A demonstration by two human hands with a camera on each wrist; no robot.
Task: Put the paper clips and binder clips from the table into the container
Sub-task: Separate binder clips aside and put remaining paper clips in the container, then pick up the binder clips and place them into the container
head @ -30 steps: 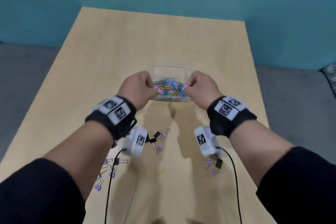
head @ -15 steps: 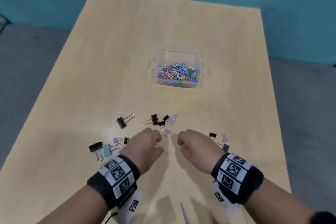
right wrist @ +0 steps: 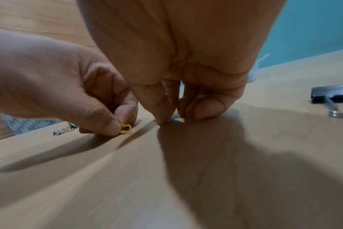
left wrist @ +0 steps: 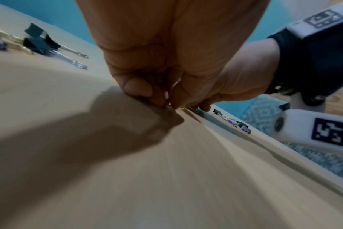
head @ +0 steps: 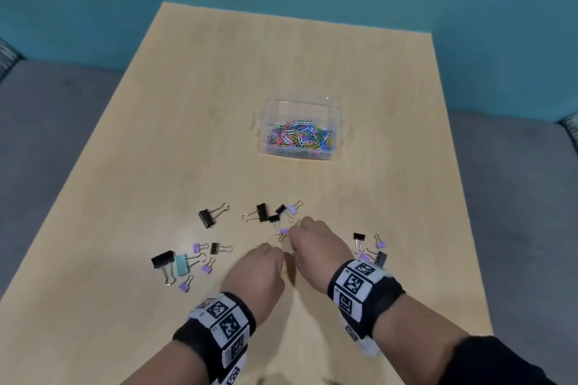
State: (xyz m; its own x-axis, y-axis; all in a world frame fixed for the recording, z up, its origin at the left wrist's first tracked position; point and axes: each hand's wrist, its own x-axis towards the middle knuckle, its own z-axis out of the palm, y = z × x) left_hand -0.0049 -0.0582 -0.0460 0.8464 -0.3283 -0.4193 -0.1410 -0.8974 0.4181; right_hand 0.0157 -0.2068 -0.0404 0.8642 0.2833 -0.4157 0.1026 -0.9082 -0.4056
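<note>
A clear plastic container (head: 339, 122) at mid-table holds a heap of coloured paper clips (head: 298, 136). Nearer me, several black, purple and teal binder clips (head: 206, 217) lie scattered. In the right wrist view my left hand (right wrist: 121, 125) pinches a yellow paper clip (right wrist: 125, 128) against the tabletop. My right hand (head: 292, 233) is just beyond it, its curled fingertips (right wrist: 162, 119) meeting on the table. They close on a small pale thing, apparently the small purple binder clip (head: 284, 231) at its left edge.
The wooden table (head: 219, 103) has a teal wall behind it and grey floor on both sides. One group of binder clips (head: 181, 262) lies left of my hands. Another group (head: 370, 247) lies by my right wrist, near the table's right edge.
Both hands have left the container and come back to the near part of the table. They have dropped to the surface, and the left now pinches the yellow paper clip.
</note>
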